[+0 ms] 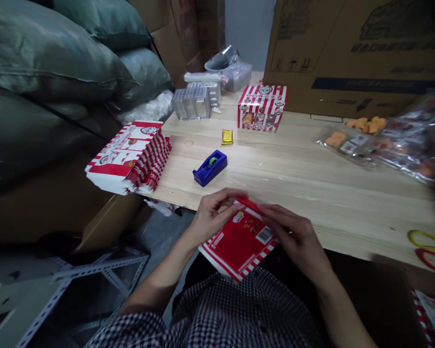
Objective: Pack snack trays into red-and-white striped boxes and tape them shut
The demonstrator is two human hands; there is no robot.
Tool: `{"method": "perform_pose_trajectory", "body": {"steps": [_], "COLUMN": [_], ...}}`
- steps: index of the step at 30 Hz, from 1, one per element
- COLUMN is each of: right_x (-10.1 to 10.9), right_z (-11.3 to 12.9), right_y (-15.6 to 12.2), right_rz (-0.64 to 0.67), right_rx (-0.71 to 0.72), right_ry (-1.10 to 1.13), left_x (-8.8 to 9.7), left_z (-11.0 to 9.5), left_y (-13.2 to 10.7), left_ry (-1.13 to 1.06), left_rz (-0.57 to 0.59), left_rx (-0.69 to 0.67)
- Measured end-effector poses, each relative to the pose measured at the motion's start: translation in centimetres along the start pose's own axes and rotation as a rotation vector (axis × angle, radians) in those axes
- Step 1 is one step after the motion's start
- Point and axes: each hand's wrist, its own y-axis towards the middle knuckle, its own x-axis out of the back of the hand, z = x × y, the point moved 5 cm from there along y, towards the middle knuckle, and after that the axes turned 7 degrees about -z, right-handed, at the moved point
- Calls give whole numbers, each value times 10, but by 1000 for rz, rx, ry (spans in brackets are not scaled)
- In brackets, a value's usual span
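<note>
A red and white striped cardboard box (235, 244) is tilted over my lap at the table's front edge, its red face with a barcode turned towards me. My left hand (217, 212) grips its upper left edge between thumb and fingers. On the opposite side, my right hand (288, 224) has its fingers closed on the upper right edge, by a red flap. The right fingertips are slightly blurred. Just beyond my hands lies a blue tape dispenser (210, 168) with a green core. Behind that is a small gold packet (227, 137).
A stack of flat striped boxes (130, 157) sits at the table's left edge. An upright striped box (262, 108), clear plastic trays (191, 103) and a large carton (355, 58) stand behind. Bagged toy pieces (369, 140) and scissors (431, 249) lie right. Filled sacks (50, 53) rise left.
</note>
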Motion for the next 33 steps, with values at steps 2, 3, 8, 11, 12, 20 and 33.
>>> {"method": "perform_pose_trajectory", "body": {"steps": [2, 3, 8, 11, 12, 20, 33], "right_x": [12, 21, 51, 50, 51, 171, 287], "right_z": [-18, -31, -99, -119, -123, -139, -174], "right_y": [-2, -5, -30, -32, -29, 52, 143], "right_rz": [-166, -281, -738, -672, -629, -740, -802], "right_rx": [-118, -194, -495, -444, -406, -341, -417], "right_ry": [48, 75, 283, 165, 77, -520, -624], "left_x": [6, 11, 19, 6, 1, -34, 12], "left_z": [5, 9, 41, 67, 75, 100, 74], "left_y": [10, 13, 18, 29, 36, 65, 3], "left_ry": [-40, -18, 115, 38, 43, 614, 457], "left_rz": [30, 46, 171, 170, 148, -47, -196], "left_rx": [6, 11, 147, 209, 205, -174, -43]}}
